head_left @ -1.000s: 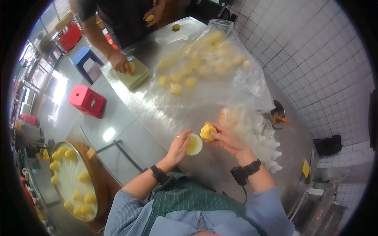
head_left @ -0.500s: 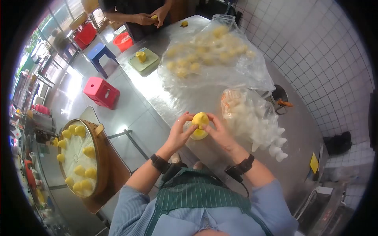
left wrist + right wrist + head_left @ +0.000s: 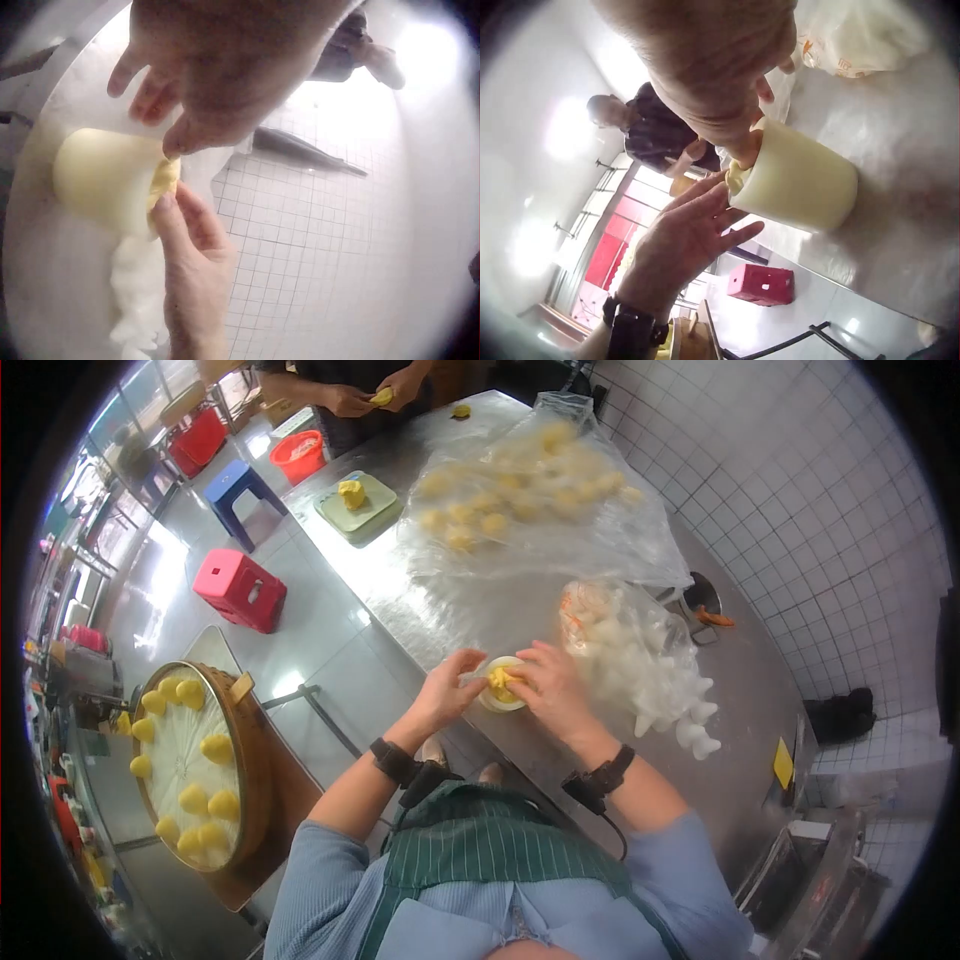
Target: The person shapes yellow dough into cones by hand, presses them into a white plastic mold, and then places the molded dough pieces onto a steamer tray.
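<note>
A pale, smooth-walled cup (image 3: pixel 799 176) stands on the steel table, its mouth filled with soft yellow dough (image 3: pixel 505 680). At the cup's right side my right hand (image 3: pixel 553 690) pinches the dough between thumb and fingertips at the rim; in the left wrist view its thumb (image 3: pixel 169 214) lies on the dough. My left hand (image 3: pixel 445 688) is at the opposite side, fingers spread and loosely bent. Its thumb tip reaches the dough's edge in the left wrist view.
A clear bag of white pointed pieces (image 3: pixel 640 660) lies right of the cup. Farther back are a plastic sheet over yellow balls (image 3: pixel 560 550) and a scale (image 3: pixel 360 520) bearing dough. A steamer tray (image 3: pixel 185 730) holds yellow buns at left. Another person (image 3: pixel 370 400) works across the table.
The yellow dough, first in my right hand beside the cup, then held over it by both hands, now sits in the cup's mouth. The other person has left dough on the scale.
</note>
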`<state>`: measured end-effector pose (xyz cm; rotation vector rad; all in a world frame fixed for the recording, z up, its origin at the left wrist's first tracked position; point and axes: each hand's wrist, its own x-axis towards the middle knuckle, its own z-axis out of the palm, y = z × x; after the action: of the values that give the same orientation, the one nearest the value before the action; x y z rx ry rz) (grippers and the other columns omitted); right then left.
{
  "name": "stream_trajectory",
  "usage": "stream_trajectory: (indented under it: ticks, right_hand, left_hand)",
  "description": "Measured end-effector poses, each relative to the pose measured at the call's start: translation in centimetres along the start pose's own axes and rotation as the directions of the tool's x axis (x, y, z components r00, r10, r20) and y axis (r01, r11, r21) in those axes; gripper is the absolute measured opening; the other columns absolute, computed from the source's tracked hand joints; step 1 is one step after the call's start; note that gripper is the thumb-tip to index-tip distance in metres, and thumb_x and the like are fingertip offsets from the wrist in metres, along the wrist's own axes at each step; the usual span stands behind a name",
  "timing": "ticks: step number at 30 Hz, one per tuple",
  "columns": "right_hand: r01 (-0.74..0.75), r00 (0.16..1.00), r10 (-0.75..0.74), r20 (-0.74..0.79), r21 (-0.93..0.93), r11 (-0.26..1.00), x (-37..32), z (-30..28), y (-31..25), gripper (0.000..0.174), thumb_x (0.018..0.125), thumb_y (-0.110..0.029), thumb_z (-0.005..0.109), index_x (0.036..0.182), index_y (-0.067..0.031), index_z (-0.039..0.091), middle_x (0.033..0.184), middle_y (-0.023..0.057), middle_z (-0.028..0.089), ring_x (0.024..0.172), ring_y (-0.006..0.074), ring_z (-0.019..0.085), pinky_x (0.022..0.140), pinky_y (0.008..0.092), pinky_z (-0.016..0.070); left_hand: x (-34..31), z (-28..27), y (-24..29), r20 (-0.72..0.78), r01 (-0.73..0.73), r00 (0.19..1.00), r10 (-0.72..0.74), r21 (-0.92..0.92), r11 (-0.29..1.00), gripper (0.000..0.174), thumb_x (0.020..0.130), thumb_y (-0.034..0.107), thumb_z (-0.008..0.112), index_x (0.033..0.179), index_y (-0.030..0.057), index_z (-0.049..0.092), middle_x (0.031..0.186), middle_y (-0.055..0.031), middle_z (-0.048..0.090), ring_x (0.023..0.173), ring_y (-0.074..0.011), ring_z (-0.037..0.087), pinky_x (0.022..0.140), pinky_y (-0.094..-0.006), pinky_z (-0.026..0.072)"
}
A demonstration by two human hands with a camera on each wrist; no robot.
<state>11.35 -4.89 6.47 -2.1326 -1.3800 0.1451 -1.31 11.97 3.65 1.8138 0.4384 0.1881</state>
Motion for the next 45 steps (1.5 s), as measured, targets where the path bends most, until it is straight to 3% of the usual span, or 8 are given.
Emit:
stream_trajectory:
  ticks: [8,12,19,25,36,40,42,45]
  right_hand:
    - [-0.124,0.983,0.129,-0.132,0.045,0.991,-1.6,-1.3,-1.1,0.019,0.085,-0.019,0.063,0.1,-0.0113,0.072,0.123,0.01,0.06,0.123,0.0302,0.05,0.108,0.0475,0.0324]
    - [0.102,0.992,-0.123,-0.024,-0.411,0.906,-2.8,1.0,-0.7,0.024,0.083,-0.02,0.063,0.104,-0.0129,0.07,0.132,0.0115,0.055,0.128,0.033,0.046,0.109,0.0586,0.0273]
    - [-0.127,0.951,0.125,-0.282,0.011,0.992,-6.6,-2.4,-0.1,0.029,0.089,-0.02,0.06,0.117,-0.0111,0.062,0.123,0.0141,0.056,0.123,0.0323,0.048,0.108,0.0501,0.0334]
    - [-0.716,0.476,0.519,-0.71,0.03,0.697,-17.3,-9.5,9.5,0.034,0.087,-0.01,0.06,0.121,-0.0081,0.057,0.119,0.0153,0.057,0.112,0.0356,0.053,0.095,0.0434,0.0441]
    - [-0.862,0.441,0.719,-0.537,-0.031,0.506,-26.4,-11.9,16.4,0.033,0.088,-0.014,0.062,0.119,-0.0041,0.061,0.119,0.0149,0.061,0.108,0.0314,0.058,0.093,0.0392,0.0463]
    - [-0.791,0.306,0.75,-0.586,0.282,0.543,-27.9,-11.1,15.6,0.032,0.09,-0.017,0.064,0.119,-0.0046,0.062,0.107,0.0077,0.065,0.095,0.0219,0.062,0.086,0.0351,0.0482]
    - [-0.317,0.22,0.907,-0.36,0.852,0.415,-26.7,-12.0,13.5,0.031,0.094,-0.021,0.063,0.122,-0.0063,0.061,0.1,0.0006,0.064,0.09,0.0139,0.059,0.081,0.0291,0.0479]
    - [-0.048,0.515,0.854,-0.073,0.992,0.114,-22.2,-11.8,9.2,0.031,0.097,-0.024,0.06,0.124,-0.0084,0.06,0.098,-0.0043,0.061,0.087,0.007,0.056,0.079,0.0255,0.0472]
  left_hand:
    - [0.2,0.4,0.6,-0.186,-0.12,0.974,0.127,0.05,0.992,0.026,0.083,0.018,0.07,0.104,0.0035,0.063,0.108,-0.0161,0.065,0.103,-0.0312,0.062,0.087,-0.0379,0.0491]
    - [2.2,1.2,-1.2,-0.05,-0.181,0.98,0.194,0.193,0.964,0.014,0.078,0.011,0.07,0.089,0.0023,0.065,0.111,-0.0194,0.063,0.106,-0.036,0.06,0.091,-0.0397,0.0459]
    - [2.8,1.2,0.0,-0.001,-0.189,0.981,0.194,0.221,0.957,0.022,0.078,0.002,0.063,0.101,0.0042,0.063,0.12,-0.0218,0.059,0.118,-0.0385,0.054,0.099,-0.0414,0.0419]
    - [4.6,5.6,3.9,0.277,-0.471,0.882,0.382,0.472,0.745,0.029,0.089,0.009,0.054,0.117,0.0103,0.059,0.125,-0.013,0.06,0.125,-0.0354,0.049,0.106,-0.052,0.0343]
    - [5.0,7.0,4.3,0.336,-0.452,0.886,0.318,0.779,0.435,0.04,0.098,0.035,0.046,0.129,0.0123,0.055,0.132,-0.015,0.056,0.131,-0.0344,0.043,0.11,-0.0588,0.023]
    - [5.8,6.3,2.8,0.068,-0.28,0.957,0.283,0.479,0.832,0.036,0.099,0.028,0.049,0.128,0.0088,0.056,0.131,-0.0167,0.056,0.127,-0.0306,0.049,0.109,-0.0461,0.0315]
    - [4.7,6.0,4.2,-0.153,-0.242,0.944,0.292,0.278,0.93,0.031,0.099,0.02,0.052,0.125,0.0052,0.057,0.125,-0.0138,0.061,0.118,-0.0251,0.056,0.1,-0.0344,0.041]
    - [2.7,7.7,5.2,0.065,-0.212,0.975,0.214,-0.044,0.976,0.03,0.099,0.019,0.053,0.125,0.0033,0.056,0.112,-0.0071,0.066,0.103,-0.0172,0.062,0.089,-0.0312,0.0479]
